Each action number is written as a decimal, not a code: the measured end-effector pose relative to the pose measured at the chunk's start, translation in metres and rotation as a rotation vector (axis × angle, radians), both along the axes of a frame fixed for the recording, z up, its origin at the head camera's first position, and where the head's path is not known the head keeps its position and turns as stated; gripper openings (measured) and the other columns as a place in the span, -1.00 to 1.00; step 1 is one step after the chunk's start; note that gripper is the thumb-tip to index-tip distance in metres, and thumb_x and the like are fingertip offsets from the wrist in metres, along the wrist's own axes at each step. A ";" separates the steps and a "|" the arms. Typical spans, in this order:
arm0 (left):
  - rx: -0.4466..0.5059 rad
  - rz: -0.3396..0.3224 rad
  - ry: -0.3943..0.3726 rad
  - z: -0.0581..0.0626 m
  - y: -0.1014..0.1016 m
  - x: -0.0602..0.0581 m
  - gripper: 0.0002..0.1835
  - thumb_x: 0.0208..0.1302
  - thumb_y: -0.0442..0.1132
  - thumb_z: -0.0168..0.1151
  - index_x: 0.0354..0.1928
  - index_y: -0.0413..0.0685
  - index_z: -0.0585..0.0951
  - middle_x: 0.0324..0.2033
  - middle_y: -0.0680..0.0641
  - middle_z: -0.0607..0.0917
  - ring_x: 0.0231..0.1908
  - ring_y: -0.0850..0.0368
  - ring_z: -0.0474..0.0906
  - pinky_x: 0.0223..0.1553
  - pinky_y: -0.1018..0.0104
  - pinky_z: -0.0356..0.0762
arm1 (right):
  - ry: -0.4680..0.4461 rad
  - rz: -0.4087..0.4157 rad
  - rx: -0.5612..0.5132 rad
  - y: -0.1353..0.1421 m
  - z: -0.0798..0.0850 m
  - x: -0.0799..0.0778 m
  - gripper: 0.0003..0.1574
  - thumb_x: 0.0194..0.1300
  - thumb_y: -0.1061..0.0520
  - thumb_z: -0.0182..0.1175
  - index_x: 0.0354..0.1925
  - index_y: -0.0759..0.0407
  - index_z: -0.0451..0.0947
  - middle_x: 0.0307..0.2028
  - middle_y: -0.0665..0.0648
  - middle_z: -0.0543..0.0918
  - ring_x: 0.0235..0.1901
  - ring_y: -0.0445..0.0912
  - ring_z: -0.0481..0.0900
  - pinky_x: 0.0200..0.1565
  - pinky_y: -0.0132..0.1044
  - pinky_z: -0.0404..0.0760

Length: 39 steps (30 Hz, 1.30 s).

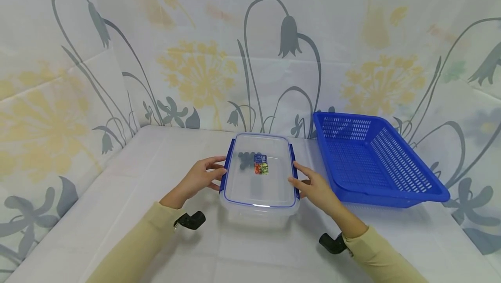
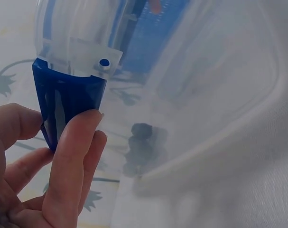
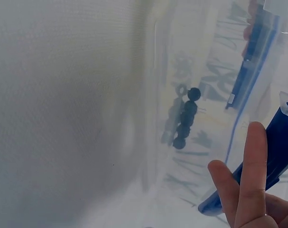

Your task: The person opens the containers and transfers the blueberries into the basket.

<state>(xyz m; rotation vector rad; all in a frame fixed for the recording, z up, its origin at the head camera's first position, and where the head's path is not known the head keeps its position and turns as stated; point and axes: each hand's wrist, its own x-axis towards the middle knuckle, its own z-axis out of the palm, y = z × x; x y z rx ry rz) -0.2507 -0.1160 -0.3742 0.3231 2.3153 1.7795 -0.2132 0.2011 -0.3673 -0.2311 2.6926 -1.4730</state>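
Observation:
A clear plastic food container [image 1: 258, 218] stands on the table under a clear lid [image 1: 270, 191] with a blue seal, blue side clasps and a small printed sticker. Whether the lid is fully seated, I cannot tell. At the lid's left side, my left hand [image 1: 201, 176] pinches the blue clasp [image 2: 70, 95], thumb on one face and fingers on the other; this clasp sticks outward. On the opposite side my right hand [image 1: 315, 187] holds the lid's edge at the other clasp [image 3: 281, 142], two fingers stretched along it. Several dark round things [image 3: 186, 118] show blurred through the container.
A blue slotted plastic basket [image 1: 332, 183] stands to the right of the container, near the back. White cloth covers the table [image 1: 195, 252]. Behind it hangs a floral-patterned curtain [image 1: 203, 22]. Black wrist-camera mounts [image 1: 192, 221] stick out below both hands.

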 end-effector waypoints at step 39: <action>-0.015 -0.082 -0.008 0.001 -0.011 0.010 -0.46 0.28 -0.16 0.19 0.22 -0.27 0.36 -0.09 -0.22 0.48 -0.20 0.00 0.56 -0.19 0.18 0.61 | -0.002 0.015 -0.197 0.005 -0.009 -0.004 -0.32 0.35 0.04 0.10 0.33 0.25 0.19 0.30 0.33 0.20 -0.26 0.06 0.60 -0.39 -0.21 0.64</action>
